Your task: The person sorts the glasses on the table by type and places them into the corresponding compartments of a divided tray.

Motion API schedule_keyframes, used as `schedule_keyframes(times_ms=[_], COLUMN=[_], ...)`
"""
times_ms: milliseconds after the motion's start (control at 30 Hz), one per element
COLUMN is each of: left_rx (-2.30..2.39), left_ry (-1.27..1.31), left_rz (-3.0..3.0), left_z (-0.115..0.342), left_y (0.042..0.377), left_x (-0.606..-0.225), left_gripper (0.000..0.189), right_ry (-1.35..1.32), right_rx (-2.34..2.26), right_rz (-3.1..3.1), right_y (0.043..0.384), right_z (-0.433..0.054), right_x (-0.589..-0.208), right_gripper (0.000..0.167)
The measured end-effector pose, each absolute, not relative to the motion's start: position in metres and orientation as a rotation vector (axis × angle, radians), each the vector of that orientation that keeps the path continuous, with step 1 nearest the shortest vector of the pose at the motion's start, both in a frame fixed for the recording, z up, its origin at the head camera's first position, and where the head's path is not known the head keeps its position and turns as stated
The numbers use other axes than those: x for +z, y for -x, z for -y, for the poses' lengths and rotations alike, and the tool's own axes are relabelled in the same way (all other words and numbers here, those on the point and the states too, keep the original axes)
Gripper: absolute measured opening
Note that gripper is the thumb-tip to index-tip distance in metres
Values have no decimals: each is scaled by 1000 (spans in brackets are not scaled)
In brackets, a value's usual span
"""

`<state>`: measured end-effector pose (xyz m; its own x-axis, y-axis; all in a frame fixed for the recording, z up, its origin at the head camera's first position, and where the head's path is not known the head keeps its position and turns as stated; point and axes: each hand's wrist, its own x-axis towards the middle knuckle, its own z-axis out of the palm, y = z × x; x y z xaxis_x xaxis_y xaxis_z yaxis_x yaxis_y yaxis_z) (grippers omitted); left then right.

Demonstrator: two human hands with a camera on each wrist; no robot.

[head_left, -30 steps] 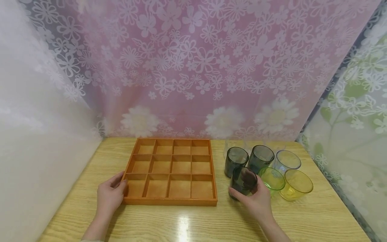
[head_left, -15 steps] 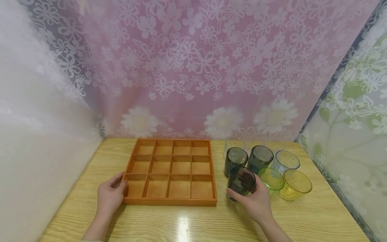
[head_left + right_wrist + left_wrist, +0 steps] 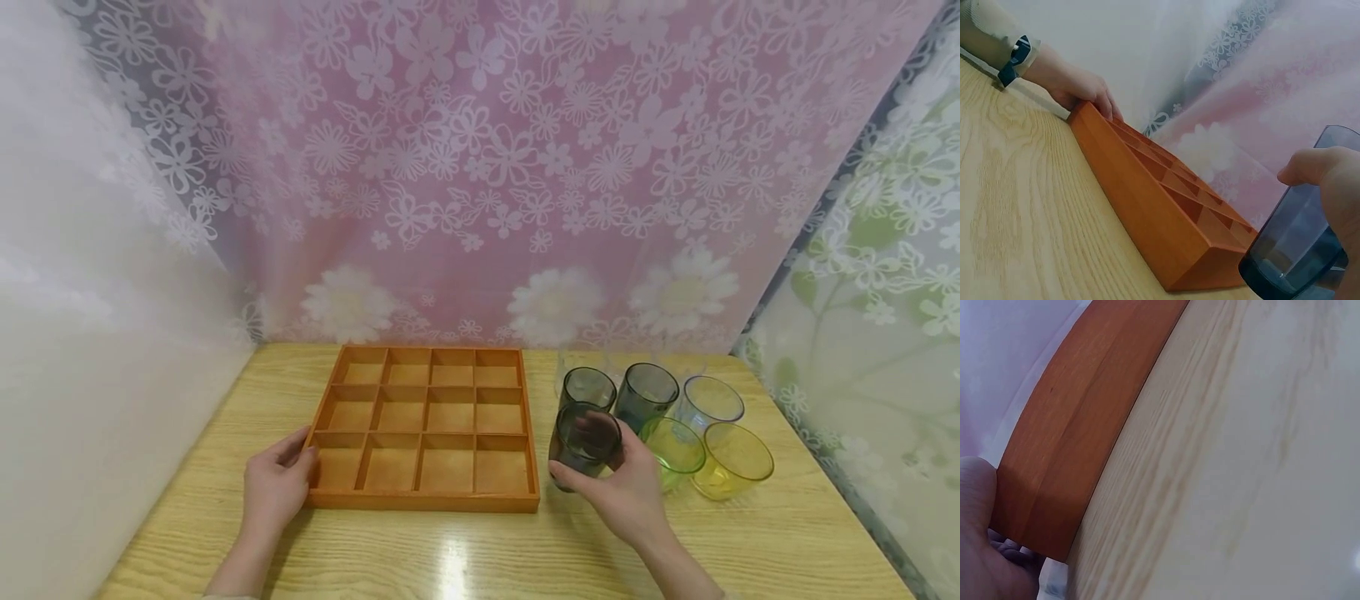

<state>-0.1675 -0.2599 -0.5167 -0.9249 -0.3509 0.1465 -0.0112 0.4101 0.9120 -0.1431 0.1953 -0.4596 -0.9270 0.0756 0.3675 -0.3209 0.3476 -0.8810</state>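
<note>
My right hand (image 3: pixel 628 493) grips a dark grey drinking glass (image 3: pixel 583 454), thumb on the near left side and fingers round the far right. The glass is just right of a wooden compartment tray (image 3: pixel 420 500); in the right wrist view its base (image 3: pixel 1272 284) overlaps the tray's corner, and whether they touch cannot be told. My left hand (image 3: pixel 277 479) holds the tray's front left corner, with its thumb at the rim and its fingers outside the wall, partly hidden. The tray's compartments hold nothing.
Behind the held glass stand two more dark grey glasses (image 3: pixel 647 392). A green glass (image 3: pixel 673 450), a yellow glass (image 3: pixel 731 462) and a blue-rimmed glass (image 3: pixel 711 402) are to the right. Faint clear glasses (image 3: pixel 570 360) stand at the back. Curtains (image 3: pixel 480 208) surround the wooden table (image 3: pixel 375 554).
The right hand has moved left with the dark grey glass, away from the green glass and closer to the tray, raising it slightly. The left hand and tray have stayed in place.
</note>
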Motion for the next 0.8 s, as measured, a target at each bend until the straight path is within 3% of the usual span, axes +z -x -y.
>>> schedule_keyframes(times_ms=[800], left_rx=[-1568], left_ry=[-338], left_rz=[2364], left_z=[260], left_y=[167], left_x=[-516], left_gripper=[36], right_ry=[-423], right_rx=[1838], right_rz=[2203], right_y=[177], right_z=[-150], right_x=[-435], right_gripper=[71])
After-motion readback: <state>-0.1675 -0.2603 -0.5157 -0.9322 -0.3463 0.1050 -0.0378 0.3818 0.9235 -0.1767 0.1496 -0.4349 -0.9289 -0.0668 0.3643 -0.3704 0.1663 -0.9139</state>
